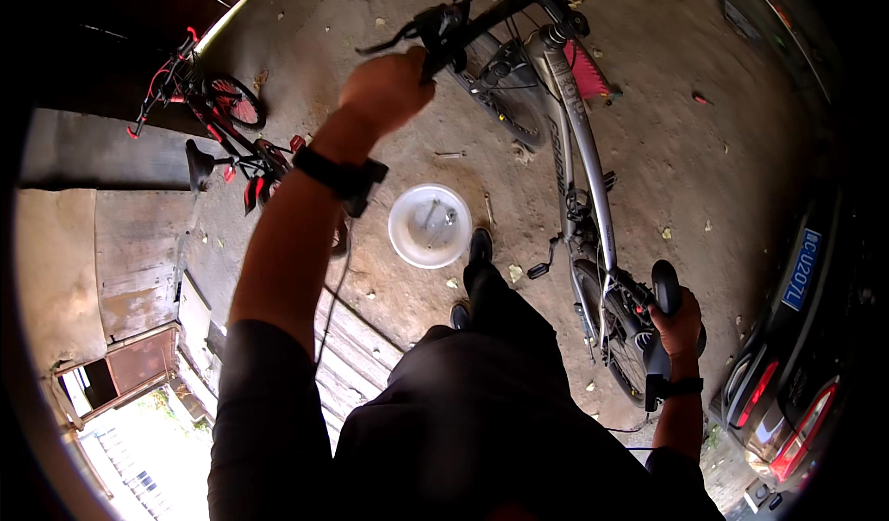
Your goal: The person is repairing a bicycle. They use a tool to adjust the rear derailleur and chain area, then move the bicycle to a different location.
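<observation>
A grey bicycle (583, 137) stands upright on the ground in front of me and to the right. My left hand (387, 92) is closed round the left end of its black handlebar (495, 12), just beside the brake lever (394, 39). Farther back along the frame, my right hand (679, 324) grips the black saddle (664, 285), its fingers partly hidden. The front wheel (514, 104) points away from me, and a pedal (539, 269) sticks out on my side. Both wrists wear dark bands with small devices.
Near my shoes sits a white plastic basin (394, 227) with small metal pieces inside. One wrench (451, 155) and another wrench (490, 208) lie beside it. A black-and-red bicycle (218, 123) stands at left; a dark car (773, 382) is at right. Wooden planks (356, 354) lie left.
</observation>
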The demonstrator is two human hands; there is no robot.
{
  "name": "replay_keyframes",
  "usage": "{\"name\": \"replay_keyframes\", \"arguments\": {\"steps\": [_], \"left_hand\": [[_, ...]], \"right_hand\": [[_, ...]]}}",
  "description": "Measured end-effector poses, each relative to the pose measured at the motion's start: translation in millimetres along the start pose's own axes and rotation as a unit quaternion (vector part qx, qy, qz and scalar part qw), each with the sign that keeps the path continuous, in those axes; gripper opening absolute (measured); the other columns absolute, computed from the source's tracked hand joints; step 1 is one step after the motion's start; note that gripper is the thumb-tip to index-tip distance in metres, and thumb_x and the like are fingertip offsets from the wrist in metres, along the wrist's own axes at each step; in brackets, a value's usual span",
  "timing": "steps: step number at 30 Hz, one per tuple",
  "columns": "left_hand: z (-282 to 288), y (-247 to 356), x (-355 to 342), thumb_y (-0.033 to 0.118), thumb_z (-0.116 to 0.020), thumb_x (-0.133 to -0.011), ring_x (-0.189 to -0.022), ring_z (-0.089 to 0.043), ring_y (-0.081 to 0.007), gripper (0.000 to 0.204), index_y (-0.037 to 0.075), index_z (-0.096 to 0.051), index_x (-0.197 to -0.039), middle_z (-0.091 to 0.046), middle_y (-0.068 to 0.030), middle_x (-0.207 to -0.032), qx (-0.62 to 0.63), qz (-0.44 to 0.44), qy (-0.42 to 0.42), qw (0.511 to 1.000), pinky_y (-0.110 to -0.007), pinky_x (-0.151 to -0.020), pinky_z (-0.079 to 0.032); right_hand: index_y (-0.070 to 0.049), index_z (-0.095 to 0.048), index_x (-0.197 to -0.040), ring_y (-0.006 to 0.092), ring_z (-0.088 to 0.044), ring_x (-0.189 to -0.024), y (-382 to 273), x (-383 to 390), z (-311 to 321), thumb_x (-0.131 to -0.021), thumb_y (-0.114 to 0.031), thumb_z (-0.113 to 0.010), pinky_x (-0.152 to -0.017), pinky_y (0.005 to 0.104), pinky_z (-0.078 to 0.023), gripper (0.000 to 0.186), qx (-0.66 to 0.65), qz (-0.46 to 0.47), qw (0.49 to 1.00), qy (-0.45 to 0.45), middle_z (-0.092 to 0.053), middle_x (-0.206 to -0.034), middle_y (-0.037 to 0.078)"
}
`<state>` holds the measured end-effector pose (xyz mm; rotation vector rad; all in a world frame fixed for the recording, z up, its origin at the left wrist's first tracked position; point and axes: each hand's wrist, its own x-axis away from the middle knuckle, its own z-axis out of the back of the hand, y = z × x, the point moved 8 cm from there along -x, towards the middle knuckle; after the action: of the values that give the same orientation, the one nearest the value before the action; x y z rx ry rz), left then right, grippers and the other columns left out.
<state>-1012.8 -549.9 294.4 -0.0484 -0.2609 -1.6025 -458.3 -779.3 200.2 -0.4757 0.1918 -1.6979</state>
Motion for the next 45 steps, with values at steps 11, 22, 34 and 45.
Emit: {"name": "replay_keyframes", "arguments": {"steps": [11, 22, 34, 45], "left_hand": [[91.8, -127.3, -178.5, 0.035, -0.067, -0.091, -0.083, -0.069, -0.0306, 0.029, 0.012, -0.061, -0.107, -0.071, -0.0072, -0.090, -0.088, -0.020, 0.140, 0.986, -0.043, -0.077, -0.051], [134.6, -319.6, -274.7, 0.033, -0.067, -0.087, -0.080, -0.066, -0.0359, 0.024, 0.014, -0.063, -0.102, -0.068, -0.0079, -0.086, -0.043, 0.010, 0.193, 0.980, -0.046, -0.075, -0.052], [204.8, -619.6, -432.0, 0.025, -0.074, -0.081, -0.072, -0.065, -0.0335, 0.028, 0.013, -0.066, -0.105, -0.066, -0.0101, -0.079, 0.014, -0.051, 0.224, 0.973, -0.044, -0.069, -0.051], [285.9, -859.9, -667.9, 0.027, -0.073, -0.082, -0.074, -0.064, -0.0324, 0.024, 0.015, -0.065, -0.101, -0.066, -0.0060, -0.081, -0.007, -0.049, 0.223, 0.974, -0.044, -0.073, -0.051]], "right_hand": [[-0.004, -0.065, -0.102, 0.0404, -0.062, -0.092, -166.5, -184.3, -5.9, -0.063, -0.030, -0.088, -0.082, 0.0495, -0.049, 0.052, 0.002, 0.015, 1.000, -0.004, -0.066, -0.095, 0.018], [-0.004, -0.064, -0.094, 0.0406, -0.058, -0.091, -362.6, -277.8, -57.1, -0.061, -0.029, -0.090, -0.080, 0.0501, -0.047, 0.049, 0.006, 0.033, 0.999, 0.018, -0.060, -0.091, 0.017], [-0.005, -0.063, -0.099, 0.0385, -0.054, -0.100, -644.0, -427.4, -156.2, -0.055, -0.025, -0.090, -0.088, 0.0500, -0.046, 0.056, 0.070, 0.019, 0.997, -0.005, -0.052, -0.106, 0.016], [-0.004, -0.065, -0.099, 0.0378, -0.053, -0.099, -887.2, -638.6, -221.6, -0.055, -0.024, -0.090, -0.088, 0.0502, -0.045, 0.054, 0.069, 0.037, 0.997, 0.012, -0.052, -0.103, 0.016]]}}
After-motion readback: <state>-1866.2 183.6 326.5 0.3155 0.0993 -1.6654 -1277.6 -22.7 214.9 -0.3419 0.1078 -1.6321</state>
